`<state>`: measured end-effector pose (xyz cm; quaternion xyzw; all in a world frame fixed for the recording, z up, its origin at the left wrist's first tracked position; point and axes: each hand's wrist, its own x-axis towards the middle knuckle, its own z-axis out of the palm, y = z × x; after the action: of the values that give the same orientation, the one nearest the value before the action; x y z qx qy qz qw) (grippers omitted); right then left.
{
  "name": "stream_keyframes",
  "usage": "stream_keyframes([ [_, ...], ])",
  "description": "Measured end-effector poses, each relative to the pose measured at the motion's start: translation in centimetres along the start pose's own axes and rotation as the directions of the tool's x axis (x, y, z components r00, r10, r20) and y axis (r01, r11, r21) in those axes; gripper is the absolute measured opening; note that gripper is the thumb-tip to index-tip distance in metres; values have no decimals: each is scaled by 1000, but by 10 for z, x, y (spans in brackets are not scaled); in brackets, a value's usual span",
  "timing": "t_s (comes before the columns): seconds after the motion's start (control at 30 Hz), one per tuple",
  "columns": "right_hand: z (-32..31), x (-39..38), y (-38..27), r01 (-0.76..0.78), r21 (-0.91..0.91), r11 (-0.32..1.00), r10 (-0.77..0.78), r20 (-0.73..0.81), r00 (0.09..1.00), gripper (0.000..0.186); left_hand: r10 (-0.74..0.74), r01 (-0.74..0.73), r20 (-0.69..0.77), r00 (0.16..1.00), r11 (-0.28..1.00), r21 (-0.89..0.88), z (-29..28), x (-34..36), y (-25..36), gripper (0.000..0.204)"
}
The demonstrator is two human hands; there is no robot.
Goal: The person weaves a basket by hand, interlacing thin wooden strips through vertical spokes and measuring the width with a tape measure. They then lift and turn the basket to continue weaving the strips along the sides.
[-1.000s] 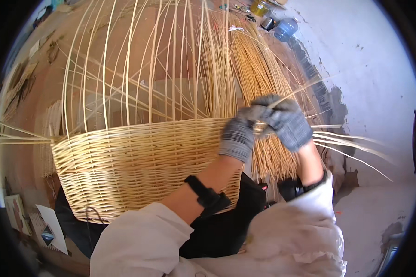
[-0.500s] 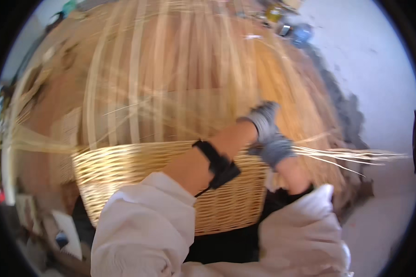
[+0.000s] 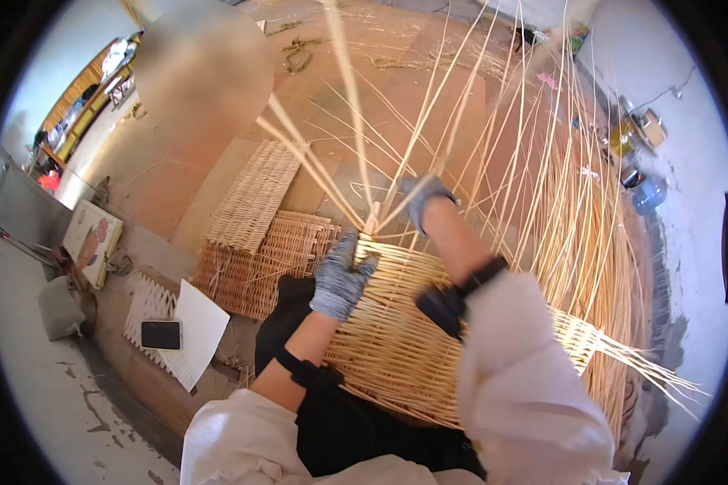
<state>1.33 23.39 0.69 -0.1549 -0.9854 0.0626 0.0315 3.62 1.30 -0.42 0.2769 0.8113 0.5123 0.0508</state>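
Observation:
A pale woven wicker panel [image 3: 404, 339] lies tilted across my lap, long loose rods fanning up from its far edge. My left hand [image 3: 344, 279], in a grey striped glove, is closed round the panel's far left corner, its thumb lying on the weave. Just beyond that edge, my gloved right hand [image 3: 429, 198] is closed on a wicker rod [image 3: 394, 213] that slants up from the corner; its fingers are partly hidden and slightly blurred. Several thick upright rods [image 3: 356, 105] spread from the same corner. A bundle of loose rod ends [image 3: 639, 364] sticks out at the panel's right.
Two finished woven panels [image 3: 255, 194] lie on the floor to the left. Nearer are a phone [image 3: 161, 335] on white paper [image 3: 198, 331] and a picture-covered box [image 3: 91, 242]. A heap of long rods [image 3: 598, 275] runs along the right wall, with a blue bottle [image 3: 649, 194] beyond.
The view and panel have turned. My hands, crossed together at the panel's right side before, are now apart at its far left corner, the left on the weave and the right at the rods.

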Motion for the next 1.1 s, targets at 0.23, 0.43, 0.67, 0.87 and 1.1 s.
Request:
stream_keyframes([
  [0.23, 41, 54, 27, -603, 789, -121, 651, 521, 551, 27, -82, 87, 122, 989, 996, -36, 7, 4, -1, 45],
  [0.43, -65, -104, -36, 103, 973, -207, 423, -6, 906, 30, -58, 24, 150, 987, 976, 216, -8, 11, 0, 40],
  [0.67, -44, -156, -13, 257, 805, -535, 566, 116, 816, 26, 575, -533, -110, 811, 803, 265, 4, 10, 70, 27],
  [0.87, -38, -168, 26, 195, 783, -591, 454, 123, 883, 22, 265, -319, 187, 946, 859, 401, 29, -1, 141, 24],
  [1.1, -48, -137, 47, -229, 972, -59, 371, 235, 898, 34, 251, -635, 691, 678, 674, 378, 40, 18, 72, 66],
])
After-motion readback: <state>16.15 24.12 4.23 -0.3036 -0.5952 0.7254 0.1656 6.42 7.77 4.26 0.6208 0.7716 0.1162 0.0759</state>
